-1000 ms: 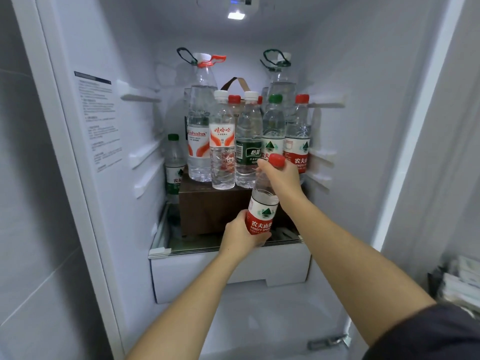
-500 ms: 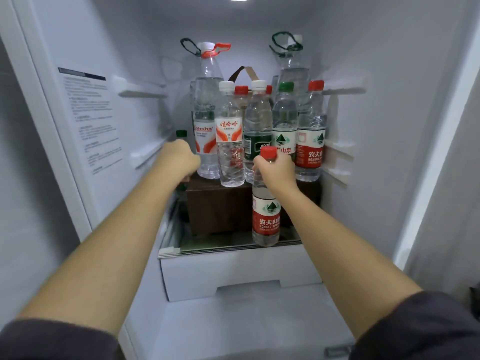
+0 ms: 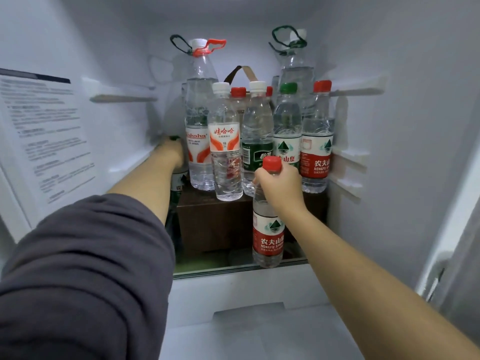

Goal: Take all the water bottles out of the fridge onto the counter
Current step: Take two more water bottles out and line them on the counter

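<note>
Your left grip [image 3: 170, 152] has moved off the red-cap bottle [image 3: 267, 229] to curl over a green-cap bottle [image 3: 178, 187] beside the box [image 3: 213, 219]. Your right grip [image 3: 279, 183] clasps the red-cap's neck on the shelf [image 3: 220, 268]; both can likely come out.

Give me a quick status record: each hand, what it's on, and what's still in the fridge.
Right hand: grips the neck of the red-capped bottle, upright at the front edge of the glass shelf, in front of the brown box
Left hand: curled round the top of the green-capped bottle, left of the box
On the box: large Wahaha bottle, large rear-right bottle, at least six small bottles
Counter: not in view
</note>
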Motion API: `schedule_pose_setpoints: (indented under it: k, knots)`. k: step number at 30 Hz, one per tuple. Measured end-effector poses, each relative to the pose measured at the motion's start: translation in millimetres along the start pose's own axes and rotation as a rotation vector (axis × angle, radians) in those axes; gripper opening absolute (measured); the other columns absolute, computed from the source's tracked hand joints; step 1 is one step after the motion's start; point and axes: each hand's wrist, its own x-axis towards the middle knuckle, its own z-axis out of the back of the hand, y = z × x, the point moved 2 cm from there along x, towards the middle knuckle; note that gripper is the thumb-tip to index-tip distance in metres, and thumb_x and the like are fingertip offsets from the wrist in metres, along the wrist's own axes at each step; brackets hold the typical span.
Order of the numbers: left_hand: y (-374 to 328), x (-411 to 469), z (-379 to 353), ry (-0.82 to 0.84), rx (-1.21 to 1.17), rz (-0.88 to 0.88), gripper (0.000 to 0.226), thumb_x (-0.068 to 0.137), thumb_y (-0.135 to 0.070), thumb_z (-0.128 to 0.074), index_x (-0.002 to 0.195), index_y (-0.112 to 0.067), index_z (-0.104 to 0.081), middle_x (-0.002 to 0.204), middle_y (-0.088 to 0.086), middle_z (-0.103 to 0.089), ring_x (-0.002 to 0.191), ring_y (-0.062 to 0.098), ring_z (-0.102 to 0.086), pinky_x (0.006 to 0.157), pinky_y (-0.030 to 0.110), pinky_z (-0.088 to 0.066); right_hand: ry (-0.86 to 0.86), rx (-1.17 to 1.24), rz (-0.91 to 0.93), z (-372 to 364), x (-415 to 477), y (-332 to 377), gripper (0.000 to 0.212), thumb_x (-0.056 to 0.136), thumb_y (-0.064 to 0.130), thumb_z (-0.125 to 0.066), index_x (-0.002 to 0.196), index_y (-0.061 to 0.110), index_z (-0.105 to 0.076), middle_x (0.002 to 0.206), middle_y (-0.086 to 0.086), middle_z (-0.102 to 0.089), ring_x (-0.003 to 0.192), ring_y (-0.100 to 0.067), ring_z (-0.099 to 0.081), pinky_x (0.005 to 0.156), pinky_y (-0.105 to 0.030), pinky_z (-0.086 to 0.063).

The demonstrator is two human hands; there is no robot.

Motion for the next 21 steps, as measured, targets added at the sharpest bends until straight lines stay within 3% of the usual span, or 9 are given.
schedule_pose_setpoints:
  k: [5,9,12,14,18,21]
  knots:
    - [0.3,15.7,-10.0,-0.063,0.084,-0.061,0.038,0.101,-0.024,-0.035,0.136,-0.010,-0.043,0.139,0.021,-0.043,0.119,0.038,-0.049,0.101,0.047,-0.044,-0.017,-0.014,0.022,-2.1,1.3,0.4,0.023,0.081,0.015,-0.061,0.076,-0.007,-0.059,0.064,-0.007,-0.058,0.065,-0.028,-0.059,0.070,-0.041,-0.054]
    - [5.6,24.7,-20.5,-0.139,0.123,-0.053,0.042,0.099,-0.020,-0.041,0.138,-0.005,-0.044,0.139,0.020,-0.047,0.122,0.039,-0.049,0.097,0.044,-0.042,-0.005,0.015,0.010,-2.3,0.2,0.5,0.021,0.082,0.012,-0.061,0.078,-0.008,-0.058,0.065,-0.009,-0.058,0.063,-0.022,-0.056,0.069,-0.041,-0.055]
    - [1.7,22.9,-19.4,-0.141,0.061,-0.050,0.045,0.099,-0.023,-0.041,0.140,-0.006,-0.039,0.140,0.018,-0.044,0.126,0.038,-0.045,0.105,0.044,-0.035,-0.010,0.032,0.007,-1.3,-0.1,-1.3,0.020,0.082,0.010,-0.061,0.079,-0.009,-0.058,0.069,-0.017,-0.061,0.064,-0.026,-0.058,0.070,-0.043,-0.056]
    - [-1.8,18.6,-13.2,-0.142,0.073,-0.084,0.043,0.098,-0.025,-0.042,0.138,-0.009,-0.039,0.144,0.016,-0.037,0.129,0.039,-0.040,0.110,0.044,-0.034,-0.009,0.024,0.008,-2.2,1.4,-2.8,0.020,0.082,0.011,-0.060,0.077,-0.009,-0.057,0.065,-0.010,-0.057,0.062,-0.020,-0.055,0.068,-0.042,-0.055]
    - [-4.6,14.9,-5.3,-0.151,0.071,-0.030,0.043,0.095,-0.020,-0.054,0.136,-0.010,-0.043,0.140,0.018,-0.033,0.126,0.036,-0.042,0.096,0.044,-0.047,-0.014,0.025,0.007,-2.5,2.1,-2.2,0.018,0.082,0.010,-0.060,0.072,-0.004,-0.055,0.061,-0.002,-0.052,0.059,-0.013,-0.050,0.062,-0.031,-0.046]
    - [-7.1,4.4,-2.2,-0.158,0.140,-0.025,0.046,0.092,-0.017,-0.057,0.136,-0.010,-0.044,0.139,0.018,-0.032,0.123,0.038,-0.044,0.092,0.046,-0.049,-0.013,0.018,0.012,-1.7,1.3,-2.5,0.018,0.083,0.012,-0.060,0.068,0.004,-0.054,0.060,-0.005,-0.052,0.059,-0.015,-0.051,0.062,-0.032,-0.047]
